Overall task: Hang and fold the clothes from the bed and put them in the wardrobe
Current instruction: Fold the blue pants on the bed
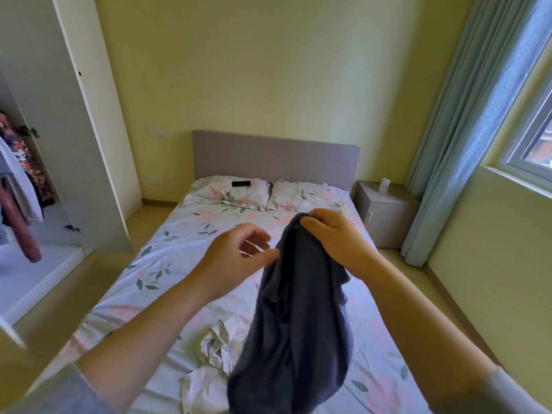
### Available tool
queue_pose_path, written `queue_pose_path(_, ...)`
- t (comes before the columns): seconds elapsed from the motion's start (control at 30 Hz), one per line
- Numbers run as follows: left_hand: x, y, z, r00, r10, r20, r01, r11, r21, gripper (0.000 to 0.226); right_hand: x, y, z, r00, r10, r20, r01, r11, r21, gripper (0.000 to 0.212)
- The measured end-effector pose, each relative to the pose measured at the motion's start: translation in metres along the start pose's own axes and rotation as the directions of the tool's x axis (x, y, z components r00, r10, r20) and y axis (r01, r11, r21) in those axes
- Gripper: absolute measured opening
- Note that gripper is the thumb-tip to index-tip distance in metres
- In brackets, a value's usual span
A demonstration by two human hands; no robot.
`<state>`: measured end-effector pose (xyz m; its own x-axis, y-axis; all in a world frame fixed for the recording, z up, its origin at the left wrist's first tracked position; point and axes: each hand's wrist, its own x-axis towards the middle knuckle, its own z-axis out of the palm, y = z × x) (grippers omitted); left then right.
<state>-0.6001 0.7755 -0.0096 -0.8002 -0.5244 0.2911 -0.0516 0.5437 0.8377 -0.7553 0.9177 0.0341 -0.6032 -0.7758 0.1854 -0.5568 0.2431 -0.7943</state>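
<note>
A: What lies nearest?

B: A crumpled white garment (209,372) on the near end of the bed (179,258), partly behind the lower end of the dark blue garment (295,324).

A: How does the blue one hang?

B: Long axis roughly upright, bunched top up at the right hand (331,234), loose bottom end pointing down over the bed's near part.

A: And each grip?

B: The right hand's grip is closed round the bunched top. The left hand (236,252) has slack, loosely curled fingers and pinches nothing, its thumb tip just at the cloth's left edge.

A: Farther off?

B: Two pillows (254,194) against the grey headboard (274,156), with a black phone (241,183) on the left one. A nightstand (385,210) stands right of the bed, and the wardrobe (59,144) stands open at the left with clothes hanging inside.
</note>
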Motion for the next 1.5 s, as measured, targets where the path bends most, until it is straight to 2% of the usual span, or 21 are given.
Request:
queue_pose_path(0.1, -0.012, -0.001, 0.022, 0.995, 0.005, 0.104, 0.0, 0.999, -0.054, 0.05, 0.004, -0.014, 0.0, 1.0, -0.004, 0.003, 0.004, 0.999, 0.037, 0.026)
queue_pose_path(0.2, -0.011, -0.005, 0.037, 0.998, 0.026, 0.057, -0.024, 0.999, -0.035, 0.059, 0.006, -0.026, -0.005, 1.0, -0.005, 0.018, 0.003, 0.995, 0.099, 0.027)
queue_pose_path(0.3, -0.002, -0.003, 0.042, 0.997, 0.031, -0.077, -0.026, 0.998, 0.061, 0.04, 0.007, -0.034, -0.013, 0.999, -0.017, 0.03, 0.012, 0.988, 0.152, 0.026)
queue_pose_path(0.4, 0.007, -0.002, 0.039, 0.989, 0.098, -0.106, -0.082, 0.986, 0.144, 0.013, 0.009, -0.032, -0.021, 0.999, -0.016, 0.035, 0.01, 0.986, 0.167, 0.025)
queue_pose_path(0.47, 0.013, -0.001, 0.033, 0.987, 0.114, -0.113, -0.094, 0.982, 0.163, 0.017, 0.01, -0.026, -0.029, 1.0, -0.021, 0.011, 0.02, 0.991, 0.134, 0.022)
queue_pose_path(0.53, 0.022, 0.002, 0.02, 0.985, 0.088, -0.149, -0.073, 0.992, 0.102, 0.018, 0.011, -0.019, -0.043, 0.999, -0.041, 0.002, 0.041, 0.996, 0.079, 0.013)
queue_pose_path(0.6, 0.036, 0.002, 0.003, 0.984, 0.057, -0.168, -0.051, 0.998, 0.044, 0.012, 0.011, -0.014, -0.059, 0.997, -0.025, 0.071, 0.025, 1.0, 0.008, 0.017)
queue_pose_path(0.73, 0.056, 0.007, -0.023, 0.996, 0.055, 0.063, -0.059, 0.996, 0.067, 0.039, 0.013, -0.002, -0.076, 0.983, 0.03, 0.182, 0.012, 0.974, -0.228, 0.028)
queue_pose_path(0.9, 0.064, 0.014, -0.035, 0.984, 0.049, 0.174, -0.068, 0.992, 0.105, 0.065, 0.018, 0.007, -0.081, 0.997, -0.032, 0.073, 0.041, 0.991, -0.128, 0.008)
queue_pose_path(0.97, 0.066, 0.013, -0.038, 0.981, 0.063, 0.183, -0.094, 0.982, 0.165, 0.06, 0.021, 0.006, -0.082, 0.998, -0.053, 0.044, 0.059, 0.988, -0.144, 0.006)
queue_pose_path(1.1, 0.074, 0.016, -0.039, 0.977, 0.138, 0.161, -0.168, 0.968, 0.186, 0.024, 0.024, 0.01, -0.087, 0.997, -0.081, -0.005, 0.079, 0.985, -0.156, 0.009)
queue_pose_path(1.23, 0.078, 0.024, -0.046, 0.983, 0.129, 0.129, -0.149, 0.976, 0.161, 0.024, 0.025, 0.008, -0.087, 0.99, -0.14, -0.019, 0.136, 0.981, -0.137, 0.014)
queue_pose_path(1.37, 0.084, 0.033, -0.052, 0.99, 0.108, 0.095, -0.119, 0.985, 0.124, 0.044, 0.031, 0.0, -0.088, 0.977, -0.202, -0.066, 0.193, 0.974, -0.116, 0.018)
queue_pose_path(1.5, 0.085, 0.032, -0.061, 0.993, 0.106, 0.061, -0.112, 0.989, 0.098, 0.028, 0.034, 0.004, -0.087, 0.975, -0.212, -0.059, 0.185, 0.935, -0.304, 0.021)
